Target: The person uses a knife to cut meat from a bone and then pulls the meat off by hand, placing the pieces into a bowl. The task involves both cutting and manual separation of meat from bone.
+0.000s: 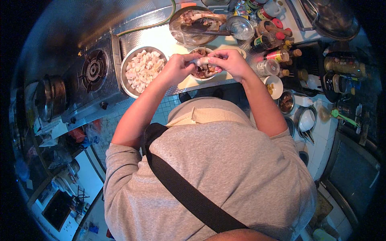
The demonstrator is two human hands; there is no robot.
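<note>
My left hand (pixel 181 67) and my right hand (pixel 231 64) meet above a white-rimmed bowl (pixel 202 79). Between their fingertips is a small pale piece of food (pixel 204 61), too small to identify, gripped from both sides. Dark brown pieces of food (pixel 208 72), perhaps meat, fill the bowl, partly hidden by my fingers. A pale cutting board (pixel 187 83) lies under the bowl. Left of my left hand stands a steel basin (pixel 123 73) heaped with pale diced chunks (pixel 144 69).
Behind the bowl, a round tray (pixel 175 33) holds a large meaty bone (pixel 202 17) and a cleaver (pixel 218 32). A clear bowl (pixel 240 27) touches its right side. Sauce bottles (pixel 268 42) crowd the right. A gas burner (pixel 94 69) is left; a small white bowl (pixel 277 87) sits near my right forearm.
</note>
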